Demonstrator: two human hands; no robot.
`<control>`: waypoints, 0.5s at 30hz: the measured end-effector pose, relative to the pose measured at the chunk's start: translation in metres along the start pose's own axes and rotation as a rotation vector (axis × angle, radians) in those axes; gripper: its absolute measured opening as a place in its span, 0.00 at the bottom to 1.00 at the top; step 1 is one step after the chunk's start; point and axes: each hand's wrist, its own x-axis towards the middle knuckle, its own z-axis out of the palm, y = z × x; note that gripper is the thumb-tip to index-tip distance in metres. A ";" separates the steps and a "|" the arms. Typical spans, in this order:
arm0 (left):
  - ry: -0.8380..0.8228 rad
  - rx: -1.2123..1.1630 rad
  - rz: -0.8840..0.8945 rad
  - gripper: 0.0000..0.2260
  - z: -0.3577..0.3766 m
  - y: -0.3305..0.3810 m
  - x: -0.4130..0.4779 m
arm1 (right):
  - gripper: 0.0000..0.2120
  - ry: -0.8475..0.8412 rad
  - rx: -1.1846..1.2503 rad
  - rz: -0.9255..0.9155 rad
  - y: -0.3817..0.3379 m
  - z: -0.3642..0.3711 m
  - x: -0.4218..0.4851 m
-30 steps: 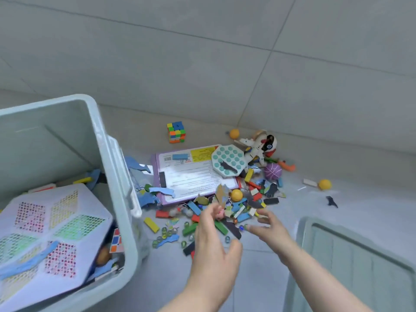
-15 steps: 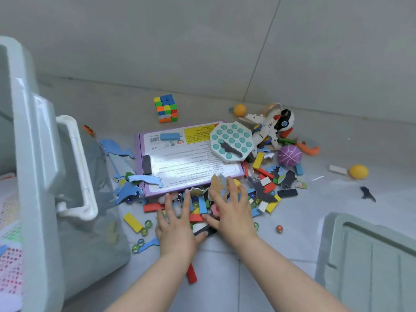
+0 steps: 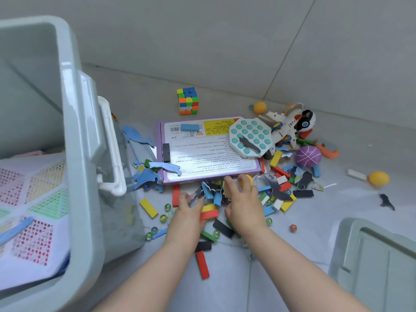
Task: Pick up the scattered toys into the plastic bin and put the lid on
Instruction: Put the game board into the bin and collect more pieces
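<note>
Pale grey floor tiles (image 3: 225,289) carry everything; at their left edge stands the pale green plastic bin (image 3: 74,154), open, with a white perforated board (image 3: 33,199) inside. Just right of it the left hand (image 3: 189,212) digs curled fingers into the heap of small coloured wooden blocks (image 3: 210,214); whether they grip I cannot tell; the right hand (image 3: 243,206) lies alongside, fingers spread over the pieces; the pale green lid (image 3: 371,255) lies at the lower right. Best to cup both hands together and scoop low, lest the glass marbles (image 3: 167,207) roll off.
</note>
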 end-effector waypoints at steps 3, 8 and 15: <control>-0.004 0.101 -0.018 0.17 0.005 0.006 -0.002 | 0.29 0.087 0.162 0.066 0.005 -0.009 -0.003; -0.014 -0.039 -0.089 0.15 -0.006 0.013 -0.005 | 0.26 0.319 0.970 0.598 0.016 -0.053 -0.019; -0.057 -0.486 -0.304 0.12 -0.055 0.027 -0.047 | 0.16 0.075 1.957 0.284 -0.072 -0.196 -0.057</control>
